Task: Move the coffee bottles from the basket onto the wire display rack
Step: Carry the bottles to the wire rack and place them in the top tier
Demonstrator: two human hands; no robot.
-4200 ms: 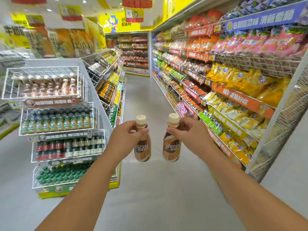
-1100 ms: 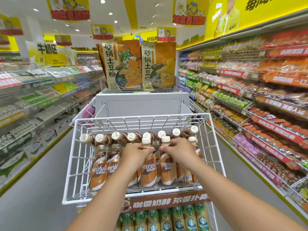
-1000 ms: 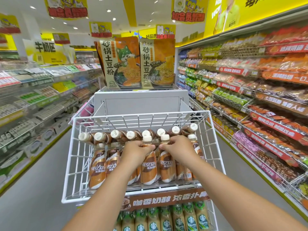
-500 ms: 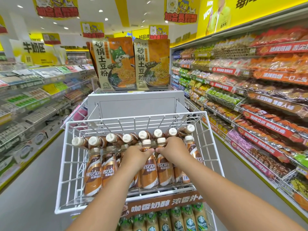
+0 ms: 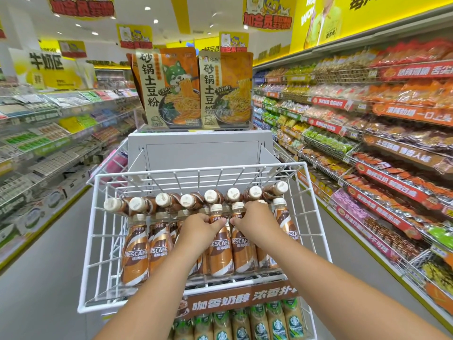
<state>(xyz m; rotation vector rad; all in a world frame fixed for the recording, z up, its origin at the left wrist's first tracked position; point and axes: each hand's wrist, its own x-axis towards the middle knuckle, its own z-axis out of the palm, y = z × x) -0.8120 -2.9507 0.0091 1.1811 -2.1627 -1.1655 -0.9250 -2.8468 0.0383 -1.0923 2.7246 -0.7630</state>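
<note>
Left hand [image 5: 199, 228] clamped on one coffee bottle [image 5: 220, 249], right hand [image 5: 256, 220] gripping its neighbour [image 5: 241, 249], both upright inside the wire display rack [image 5: 98, 241].

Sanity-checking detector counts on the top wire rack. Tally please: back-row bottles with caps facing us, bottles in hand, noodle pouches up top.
back-row bottles, caps toward camera: 8
gripped bottles, one in the left hand, one in the right hand: 2
noodle pouches above the rack: 2
Total: 12
Other front-row bottles are partly hidden, not counted.
</note>
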